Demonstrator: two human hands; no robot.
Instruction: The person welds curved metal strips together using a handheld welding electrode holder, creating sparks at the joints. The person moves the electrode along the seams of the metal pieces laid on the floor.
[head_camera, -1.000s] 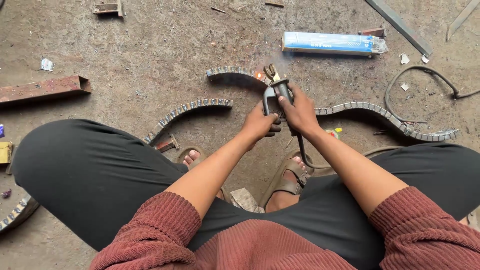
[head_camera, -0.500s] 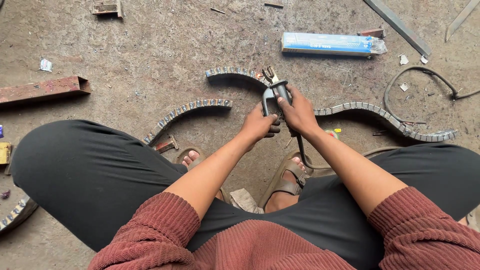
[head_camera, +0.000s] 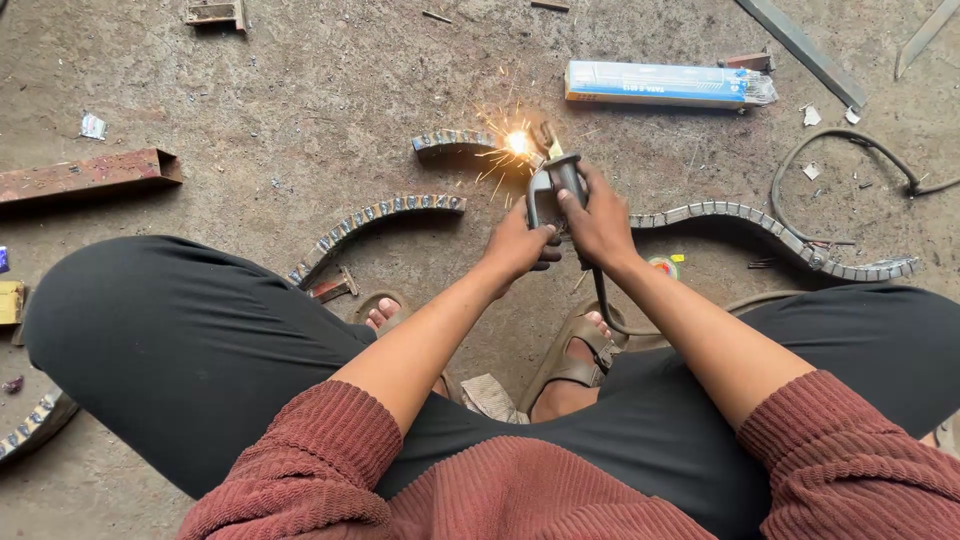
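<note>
I squat over a dirt floor. My right hand (head_camera: 600, 225) and my left hand (head_camera: 520, 245) are both wrapped around a grey welding electrode holder (head_camera: 550, 185). A black cable (head_camera: 600, 305) trails back from it. Its tip touches the right end of a short curved metal strip (head_camera: 455, 142), where a bright spark (head_camera: 517, 142) throws off orange flecks. A longer curved strip (head_camera: 375, 222) lies just left of my hands. A wavy strip (head_camera: 770, 225) lies to their right.
A blue and white box of welding rods (head_camera: 665, 83) lies beyond the spark. A rusty square tube (head_camera: 85, 177) rests at the left, flat steel bars (head_camera: 800, 40) at the top right, and a looped cable (head_camera: 840, 155) at the right. My sandalled feet (head_camera: 575, 350) are below my hands.
A bright welding spark has flared at the tip of the holder, against the short curved strip. My hands have stayed in almost the same place.
</note>
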